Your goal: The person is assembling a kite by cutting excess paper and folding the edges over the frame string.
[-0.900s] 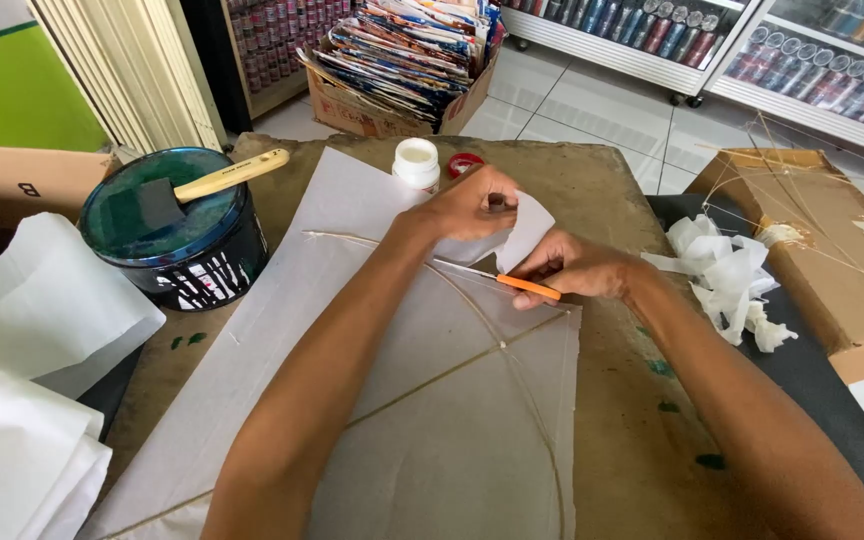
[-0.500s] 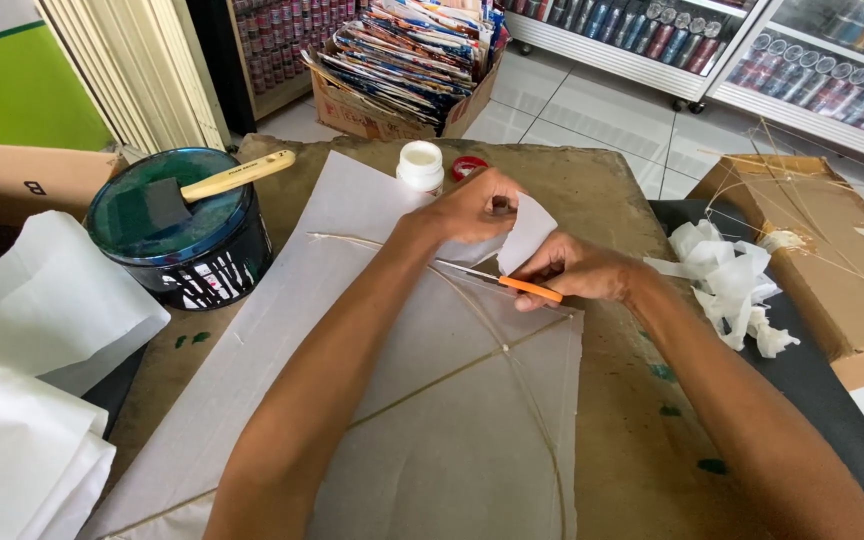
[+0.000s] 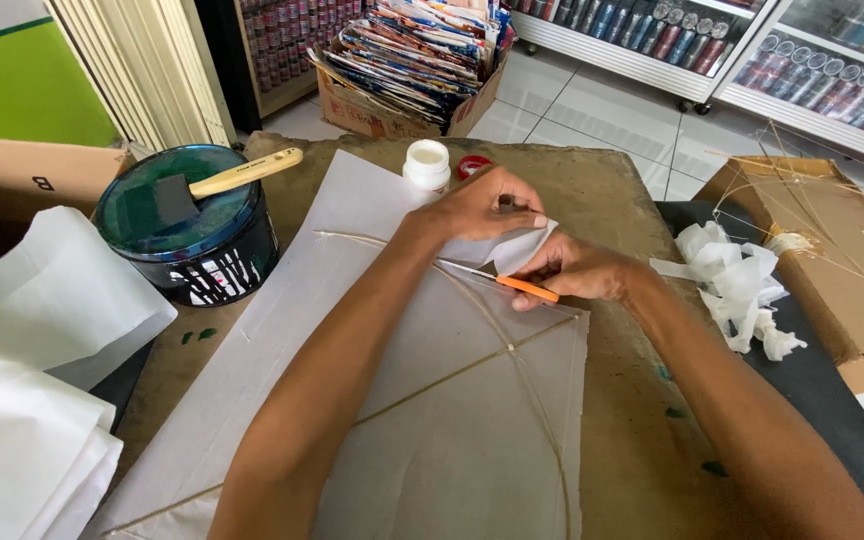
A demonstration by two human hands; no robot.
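Observation:
A large white paper sheet (image 3: pixel 412 400) lies on a brown worktable (image 3: pixel 612 210), with thin wooden sticks (image 3: pixel 452 375) crossed over it like a kite frame. My left hand (image 3: pixel 477 205) pinches and lifts a flap of the paper (image 3: pixel 524 247) at the sheet's far right corner. My right hand (image 3: pixel 577 270) holds orange-handled scissors (image 3: pixel 517 285), blades pointing left along the paper's edge just under the left hand.
A white glue bottle (image 3: pixel 427 163) and its red cap (image 3: pixel 472 165) stand behind my hands. At left sits a dark paint can (image 3: pixel 187 235) with a foam brush (image 3: pixel 227 183) across it, beside white paper stacks (image 3: pixel 32 400). Paper scraps (image 3: pixel 737 285) and a cardboard box (image 3: pixel 832 240) lie right.
Hands stay in nearly the same place; the right hand with the scissors has shifted very slightly along the paper edge.

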